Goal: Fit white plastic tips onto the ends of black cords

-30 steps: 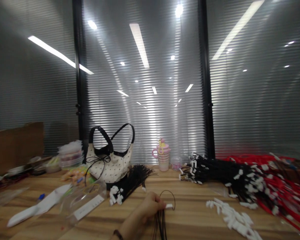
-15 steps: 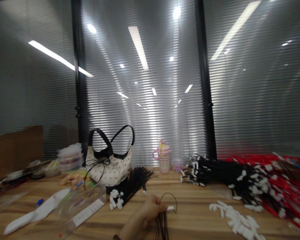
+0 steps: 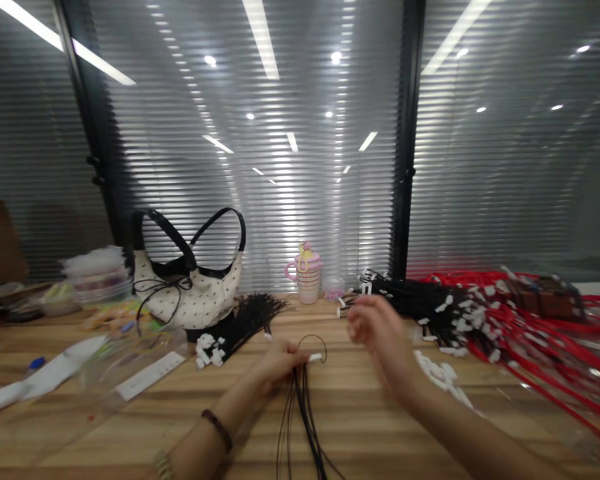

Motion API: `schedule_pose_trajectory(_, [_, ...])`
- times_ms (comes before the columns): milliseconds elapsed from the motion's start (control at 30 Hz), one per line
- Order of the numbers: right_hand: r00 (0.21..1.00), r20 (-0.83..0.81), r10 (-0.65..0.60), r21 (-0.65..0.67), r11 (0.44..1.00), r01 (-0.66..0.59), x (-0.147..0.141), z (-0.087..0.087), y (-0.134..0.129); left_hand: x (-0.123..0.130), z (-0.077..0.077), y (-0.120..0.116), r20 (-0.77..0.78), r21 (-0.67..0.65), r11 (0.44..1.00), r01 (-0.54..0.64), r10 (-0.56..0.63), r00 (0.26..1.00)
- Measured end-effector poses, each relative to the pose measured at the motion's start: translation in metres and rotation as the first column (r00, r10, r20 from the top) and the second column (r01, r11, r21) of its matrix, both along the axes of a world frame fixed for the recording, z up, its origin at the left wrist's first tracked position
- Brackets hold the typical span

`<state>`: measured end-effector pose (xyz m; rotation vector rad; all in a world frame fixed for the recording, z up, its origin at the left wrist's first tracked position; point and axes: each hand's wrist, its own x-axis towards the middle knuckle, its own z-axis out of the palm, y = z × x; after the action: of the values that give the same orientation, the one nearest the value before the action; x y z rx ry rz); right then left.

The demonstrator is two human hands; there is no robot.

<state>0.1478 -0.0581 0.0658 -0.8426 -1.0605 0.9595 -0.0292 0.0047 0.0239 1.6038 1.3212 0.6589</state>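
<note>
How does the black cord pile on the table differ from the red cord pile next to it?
The black cord pile is smaller and lies nearer the middle of the table, just past the blurred right hand. The red cord pile is larger and spreads out toward the table's right edge. Both are heaps of thin cords dotted with small white end pieces, and they overlap where they meet.

A bunch of thin black cords (image 3: 300, 407) lies mid-counter, strands fanning toward the near edge, 1 looped into a white clip (image 3: 315, 358).

Wooden table (image 3: 380, 427), slatted glass wall (image 3: 290, 167), reflected ceiling lights (image 3: 260, 33)
</note>
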Motion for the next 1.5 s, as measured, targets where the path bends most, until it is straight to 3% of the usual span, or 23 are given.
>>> schedule_pose_trajectory(67, [0.985, 0.151, 0.084, -0.161, 0.985, -0.059, -0.015, -0.029, 0.012, 0.0, -0.001, 0.001, 0.011, 0.001, 1.0, -0.005, 0.005, 1.0])
schedule_pose_trajectory(133, [0.906, 0.359, 0.225, -0.321, 0.941, -0.106, -0.031, -0.058, 0.024, 0.0, -0.004, 0.003, 0.03, 0.018, 0.999, -0.031, 0.03, 0.999])
schedule_pose_trajectory(233, [0.852, 0.44, 0.285, -0.322, 0.935, -0.146, -0.044, -0.082, 0.034, -0.002, -0.008, 0.007, 0.081, -0.005, 1.0, -0.026, 0.027, 0.996])
schedule_pose_trajectory(467, [0.792, 0.571, 0.214, -0.133, 0.977, -0.169, -0.041, -0.085, 0.034, -0.002, -0.01, 0.007, 0.121, -0.002, 1.0, -0.027, 0.027, 0.992])
schedule_pose_trajectory(700, [0.804, 0.552, 0.22, -0.166, 0.974, -0.152, -0.041, -0.092, 0.041, 0.0, -0.01, 0.006, 0.141, -0.006, 0.999, -0.034, 0.035, 0.989])
schedule_pose_trajectory(867, [0.866, 0.397, 0.305, -0.325, 0.929, -0.178, -0.035, -0.079, 0.033, -0.003, -0.008, 0.007, 0.116, 0.01, 1.0, 0.0, -0.002, 0.993])
schedule_pose_trajectory(933, [0.888, 0.316, 0.334, -0.43, 0.885, -0.179, -0.027, -0.069, 0.031, -0.004, -0.007, 0.008, 0.094, 0.028, 0.999, 0.016, -0.018, 0.995])
schedule_pose_trajectory(1033, [0.867, 0.19, 0.46, -0.499, 0.806, -0.318, -0.007, -0.049, 0.035, -0.003, -0.007, 0.009, 0.08, 0.012, 1.0, 0.003, -0.004, 0.997])
schedule_pose_trajectory(1133, [0.881, 0.093, 0.464, -0.439, 0.813, -0.382, 0.015, -0.023, 0.039, -0.002, -0.006, 0.009, 0.082, -0.002, 1.0, -0.01, 0.01, 0.997])
schedule_pose_trajectory(1200, [0.89, -0.055, 0.452, -0.363, 0.822, -0.44, 0.028, -0.005, 0.04, -0.002, -0.006, 0.008, 0.088, -0.005, 1.0, -0.006, 0.007, 0.996])
schedule_pose_trajectory(1267, [0.892, -0.13, 0.432, -0.236, 0.86, -0.451, 0.038, 0.011, 0.037, -0.001, -0.005, 0.007, 0.097, -0.012, 1.0, -0.001, 0.002, 0.995])
schedule_pose_trajectory(1367, [0.915, -0.075, 0.397, -0.078, 0.912, -0.402, 0.049, 0.029, 0.033, -0.001, -0.004, 0.006, 0.092, -0.006, 1.0, -0.01, 0.011, 0.996])
schedule_pose_trajectory(1500, [0.936, -0.022, 0.351, 0.008, 0.936, -0.351, 0.061, 0.041, 0.031, -0.001, -0.006, 0.008, 0.097, -0.026, 1.0, -0.01, 0.012, 0.995])
